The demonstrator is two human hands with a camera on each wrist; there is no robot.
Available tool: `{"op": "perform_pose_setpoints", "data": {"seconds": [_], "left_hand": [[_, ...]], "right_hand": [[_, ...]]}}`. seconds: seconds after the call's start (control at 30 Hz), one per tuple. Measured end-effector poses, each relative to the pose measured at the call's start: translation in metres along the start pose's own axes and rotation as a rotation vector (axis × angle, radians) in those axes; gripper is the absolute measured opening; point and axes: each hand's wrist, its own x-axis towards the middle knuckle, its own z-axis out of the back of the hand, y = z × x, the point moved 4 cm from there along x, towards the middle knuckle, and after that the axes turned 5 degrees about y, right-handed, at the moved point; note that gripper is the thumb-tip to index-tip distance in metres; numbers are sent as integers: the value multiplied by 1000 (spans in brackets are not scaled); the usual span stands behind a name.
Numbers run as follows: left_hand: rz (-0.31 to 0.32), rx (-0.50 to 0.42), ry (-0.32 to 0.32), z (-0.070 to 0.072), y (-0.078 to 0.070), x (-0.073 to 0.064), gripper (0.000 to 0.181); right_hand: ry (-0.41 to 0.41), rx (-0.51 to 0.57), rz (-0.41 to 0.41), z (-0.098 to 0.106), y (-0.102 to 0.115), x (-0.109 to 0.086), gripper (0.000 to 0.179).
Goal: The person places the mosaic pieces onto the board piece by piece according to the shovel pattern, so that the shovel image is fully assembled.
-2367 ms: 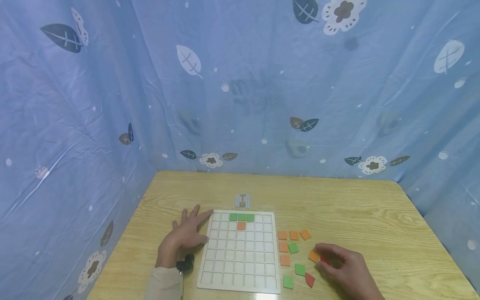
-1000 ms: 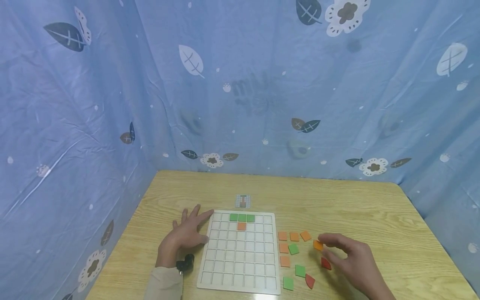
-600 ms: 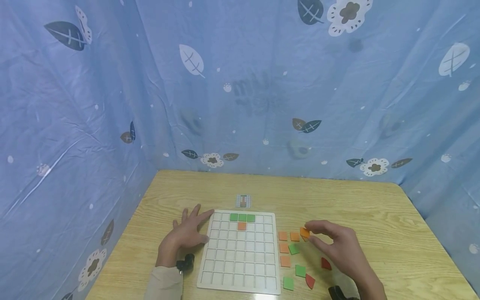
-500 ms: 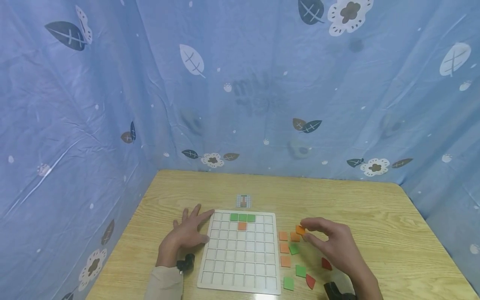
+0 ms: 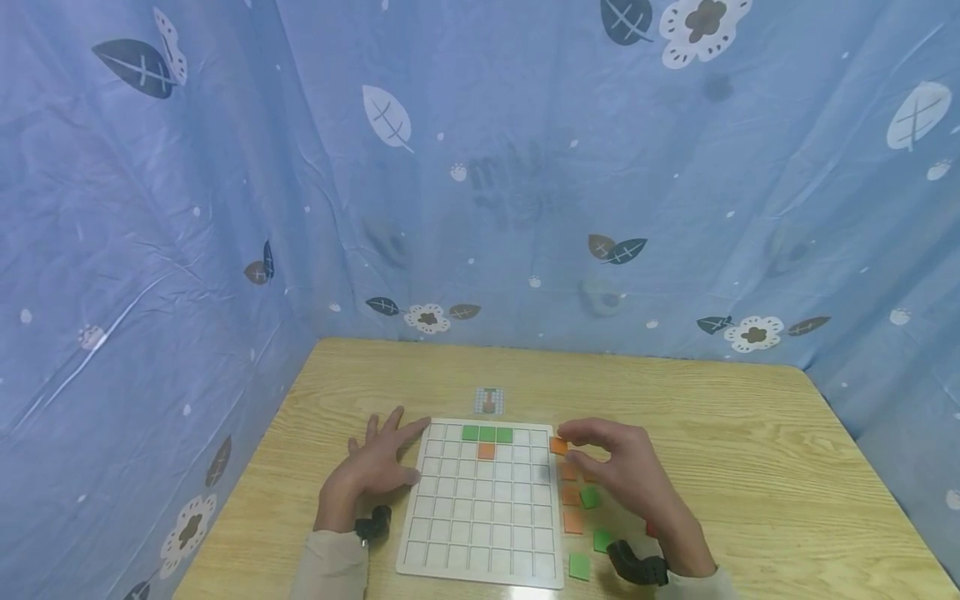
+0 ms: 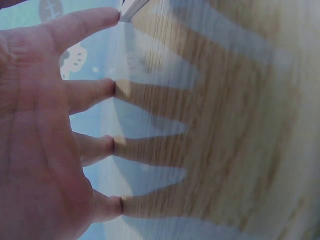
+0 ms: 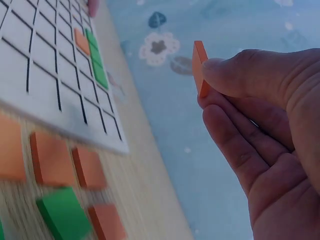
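My right hand [image 5: 622, 467] pinches an orange square tile [image 5: 558, 446] between thumb and fingers, at the upper right edge of the white grid board [image 5: 480, 517]. In the right wrist view the tile [image 7: 197, 67] stands nearly edge-on at the fingertips, off the table. Three green tiles [image 5: 487, 434] sit side by side in the board's top row, with one orange tile [image 5: 486, 451] under the middle one. My left hand [image 5: 375, 467] lies with spread fingers at the board's left edge. Its fingertips rest on the table in the left wrist view, the thumb side at the board.
Right of the board lie loose orange tiles [image 5: 572, 522] and green tiles [image 5: 579, 567], partly hidden under my right hand and wrist. A bit of a red piece [image 5: 651, 528] shows beside the wrist. A small pattern card [image 5: 489, 401] lies beyond the board. Blue curtain [image 5: 480, 208] surrounds the wooden table [image 5: 720, 433].
My right hand has picked up the orange tile from beside a red quarter-round piece and carried it left to the board's upper right edge. The left hand has stayed in place.
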Motion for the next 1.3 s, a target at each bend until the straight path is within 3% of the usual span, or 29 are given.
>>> {"op": "perform_pose_setpoints", "data": {"seconds": [0.47, 0.77, 0.93, 1.3], "left_hand": [[-5, 0, -4, 0, -1, 0, 91], [-11, -3, -3, -1, -1, 1, 91], [-13, -6, -4, -1, -1, 0, 91], [-17, -3, -1, 1, -2, 0, 90]], "right_hand": [[55, 165, 103, -45, 12, 23, 25], [126, 204, 55, -71, 12, 27, 27], [126, 210, 89, -84, 12, 29, 26], [123, 239, 56, -104, 8, 32, 30]]}}
